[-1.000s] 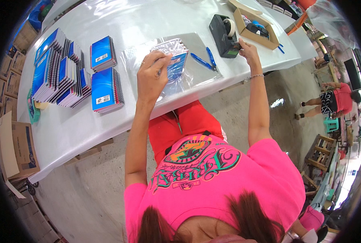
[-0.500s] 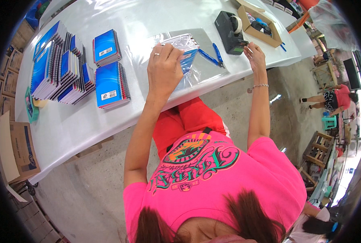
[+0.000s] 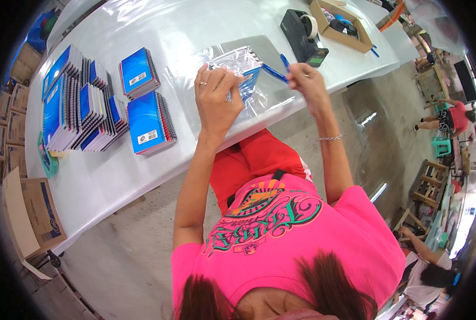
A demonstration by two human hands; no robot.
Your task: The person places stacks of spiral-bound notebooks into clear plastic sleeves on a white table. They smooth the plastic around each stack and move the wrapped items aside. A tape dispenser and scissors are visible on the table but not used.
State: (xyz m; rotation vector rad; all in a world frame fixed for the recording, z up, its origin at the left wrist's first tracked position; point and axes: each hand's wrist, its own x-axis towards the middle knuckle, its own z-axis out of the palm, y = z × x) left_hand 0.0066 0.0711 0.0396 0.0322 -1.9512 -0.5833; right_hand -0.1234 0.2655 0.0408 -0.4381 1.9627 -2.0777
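My left hand (image 3: 216, 101), with its fingers bent and pinched, holds the clear plastic wrapper (image 3: 211, 53) around a notebook with a blue cover (image 3: 251, 80) near the table's front edge. To its right my right hand (image 3: 308, 88) is closed, thumb against fingers. Whatever sits between those fingertips is too small to make out. Blue-handled pliers (image 3: 274, 73) lie on the plastic between the two hands, partly covered by the right one. A black tape dispenser (image 3: 299, 40) with a roll of tape stands beyond my right hand.
Stacks of blue spiral notebooks (image 3: 62, 114) stand on the left of the white table (image 3: 110, 184), with two smaller piles (image 3: 147, 122) beside them. An open cardboard box (image 3: 350, 45) of supplies is at the far right. A large carton (image 3: 40, 213) stands by the left edge.
My right hand has moved left from the tape dispenser toward the wrapped notebook, its fingers closed, now over the pliers' near end. My left hand stays at the wrapper.
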